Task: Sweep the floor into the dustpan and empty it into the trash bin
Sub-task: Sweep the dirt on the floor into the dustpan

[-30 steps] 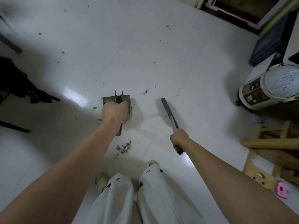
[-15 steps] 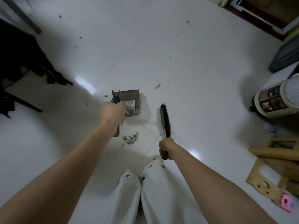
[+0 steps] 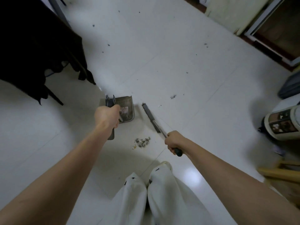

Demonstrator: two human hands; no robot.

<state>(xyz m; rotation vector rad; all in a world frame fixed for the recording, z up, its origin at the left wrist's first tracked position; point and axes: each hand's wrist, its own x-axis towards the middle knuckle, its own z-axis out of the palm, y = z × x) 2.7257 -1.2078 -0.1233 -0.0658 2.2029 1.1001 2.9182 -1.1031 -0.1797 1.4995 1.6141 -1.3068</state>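
My left hand [image 3: 107, 116] grips the handle of a grey dustpan [image 3: 127, 108], held over the white tiled floor [image 3: 162, 54]. My right hand [image 3: 174, 141] grips the dark handle of a hand brush [image 3: 151, 116], whose bristle head points up and to the left, just right of the dustpan. A small pile of grey and yellowish debris [image 3: 142, 142] lies on the floor between my two hands, below the dustpan. Smaller dark crumbs [image 3: 173, 96] are scattered farther out across the tiles.
A dark cloth-draped piece of furniture [image 3: 37, 51] stands at the left. A round white appliance [image 3: 282, 122] sits at the right edge, with wooden furniture [image 3: 280, 174] below it. A doorway [image 3: 276, 30] lies at the upper right. My white-trousered legs [image 3: 152, 197] are at the bottom.
The brush has swung from pointing straight up to angling up-left, and my right hand has moved right. The view has shifted, bringing more of the dark furniture into sight.
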